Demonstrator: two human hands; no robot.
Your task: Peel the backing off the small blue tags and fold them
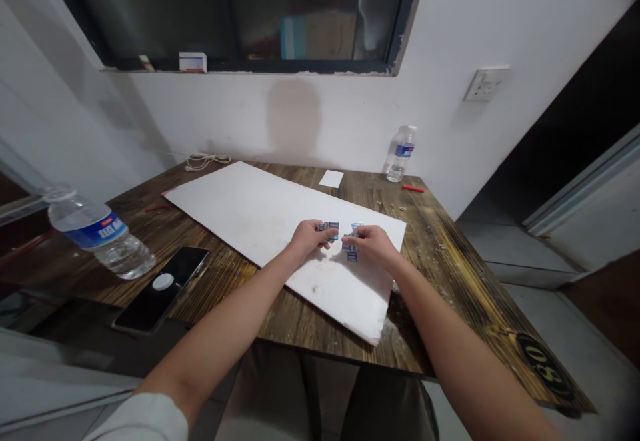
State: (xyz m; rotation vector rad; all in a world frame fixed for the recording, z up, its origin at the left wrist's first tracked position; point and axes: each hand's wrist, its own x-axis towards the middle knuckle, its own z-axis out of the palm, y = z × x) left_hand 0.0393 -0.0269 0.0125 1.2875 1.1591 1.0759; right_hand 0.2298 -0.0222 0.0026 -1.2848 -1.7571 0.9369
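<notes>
Left hand: closed on a small blue-and-white piece, held lying sideways.
Right hand: closed on a second blue-and-white piece, held upright, just beside the first.
Finger state: curled and pressed together on both hands, pinching each piece; exact contact points too small to tell.
Pieces' position: between the hands, above a white board, material uncertain.
Support: dark-grained wooden table beneath the board.
Near left: clear plastic water bottle lying on its side; black smartphone face up.
Far edge: upright water bottle, white paper square, red stick.
Wall: white electrical socket plate, below and right of a dark window.
</notes>
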